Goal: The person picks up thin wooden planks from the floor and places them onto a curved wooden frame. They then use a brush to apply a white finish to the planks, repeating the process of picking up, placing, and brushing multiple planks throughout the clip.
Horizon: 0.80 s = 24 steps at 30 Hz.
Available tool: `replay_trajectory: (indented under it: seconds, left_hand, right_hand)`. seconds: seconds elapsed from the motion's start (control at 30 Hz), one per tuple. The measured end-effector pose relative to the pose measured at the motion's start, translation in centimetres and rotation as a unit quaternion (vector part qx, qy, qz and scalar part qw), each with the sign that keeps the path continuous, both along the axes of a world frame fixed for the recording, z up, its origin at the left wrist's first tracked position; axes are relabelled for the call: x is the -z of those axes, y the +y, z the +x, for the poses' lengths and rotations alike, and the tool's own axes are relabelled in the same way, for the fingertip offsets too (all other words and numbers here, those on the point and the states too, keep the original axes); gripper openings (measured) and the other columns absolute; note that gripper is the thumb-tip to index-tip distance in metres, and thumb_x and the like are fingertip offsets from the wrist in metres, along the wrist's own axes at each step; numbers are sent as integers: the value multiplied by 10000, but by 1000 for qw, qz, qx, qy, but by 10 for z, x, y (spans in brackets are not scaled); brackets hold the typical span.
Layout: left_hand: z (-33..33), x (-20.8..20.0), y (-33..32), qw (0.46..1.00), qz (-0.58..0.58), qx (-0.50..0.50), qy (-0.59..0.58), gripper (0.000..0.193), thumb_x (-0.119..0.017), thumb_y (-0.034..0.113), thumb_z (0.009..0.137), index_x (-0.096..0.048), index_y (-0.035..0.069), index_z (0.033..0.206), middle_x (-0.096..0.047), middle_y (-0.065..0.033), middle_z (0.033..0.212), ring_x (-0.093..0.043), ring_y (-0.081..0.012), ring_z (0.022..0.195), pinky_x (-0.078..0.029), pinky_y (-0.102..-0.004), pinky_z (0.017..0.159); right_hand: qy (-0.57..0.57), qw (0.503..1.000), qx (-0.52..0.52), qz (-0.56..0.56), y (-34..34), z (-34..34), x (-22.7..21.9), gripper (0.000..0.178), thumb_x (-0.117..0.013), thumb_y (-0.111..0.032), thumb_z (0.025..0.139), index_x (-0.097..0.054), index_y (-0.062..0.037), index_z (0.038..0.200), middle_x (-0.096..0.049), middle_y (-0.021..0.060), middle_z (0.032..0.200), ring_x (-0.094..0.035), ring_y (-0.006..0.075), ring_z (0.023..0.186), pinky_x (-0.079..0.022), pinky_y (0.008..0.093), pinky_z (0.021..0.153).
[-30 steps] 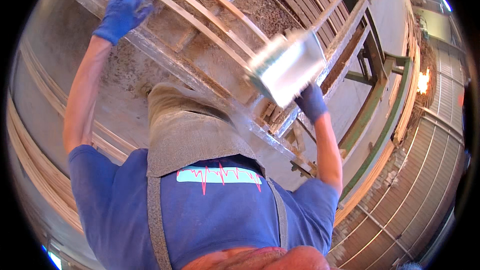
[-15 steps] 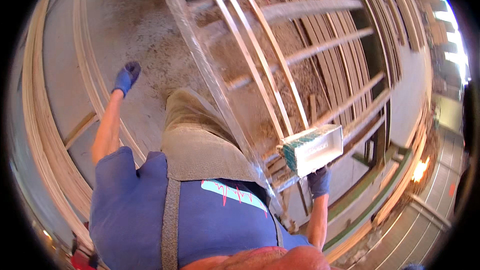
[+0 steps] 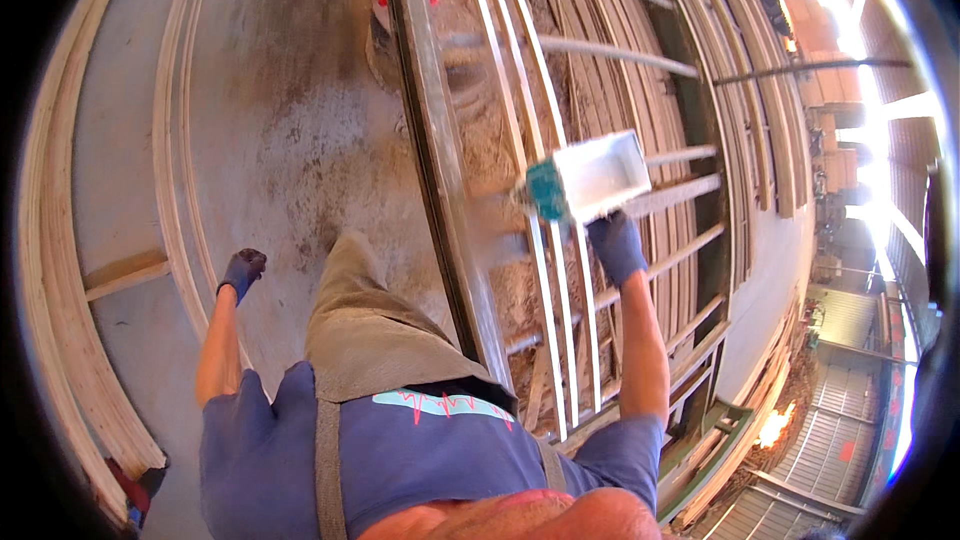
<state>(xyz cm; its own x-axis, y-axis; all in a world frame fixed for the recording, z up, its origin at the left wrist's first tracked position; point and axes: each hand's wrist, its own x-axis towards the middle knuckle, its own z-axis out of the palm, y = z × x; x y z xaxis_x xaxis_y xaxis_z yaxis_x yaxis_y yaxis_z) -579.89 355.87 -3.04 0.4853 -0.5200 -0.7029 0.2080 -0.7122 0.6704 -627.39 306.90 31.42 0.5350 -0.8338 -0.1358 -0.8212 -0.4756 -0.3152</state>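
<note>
Grey floor [image 3: 120, 190] | three strips [image 3: 566, 340] | right fingers [image 3: 602, 230] clasp one box [image 3: 605, 175] | left fingers [image 3: 255, 259] curled, empty

white and teal box [image 3: 600, 178], blue-gloved right hand [image 3: 617, 246], pale strips [image 3: 549, 340], brown apron [image 3: 385, 348], navy shirt [image 3: 430, 460] with red zigzag [image 3: 446, 405]

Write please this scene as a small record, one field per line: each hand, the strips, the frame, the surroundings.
Right hand: gloved, gripping a white box with a green end, over the strips; contact unclear
Left hand: gloved, curled, nothing seen in it
Strips: three, narrow, pale, across the bars
Frame: metal, dusty
Surroundings: long boards at left, flames at right
</note>
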Motion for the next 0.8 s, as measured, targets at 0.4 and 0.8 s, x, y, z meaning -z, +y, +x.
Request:
replay_trajectory:
  seconds: [0.4, 0.8]
  left_hand:
    - [212, -134, -261, 969, -75, 135, -194, 449, -629, 384, 867, -653, 21, 1130, -676, -200, 1101, -651, -306, 1034, -496, -368, 887]
    - [495, -121, -411, 984, -93, -150, 35, 300, -605, 300, 934, -633, 16, 845, -629, -67, 735, -570, -143, 599, -465, -295, 566]
  right_hand:
    - [-63, 998, 0, 9, -279, 368, 47, 343, -537, -403, 905, -621, -71, 901, -611, 203, 739, -620, 338, 661, -470, 444, 550]
    - [-77, 993, -69, -55, -513, 656, 46, 293, -534, -321, 874, -654, -83, 996, -656, 212, 853, -667, 358, 747, -512, 463, 632]
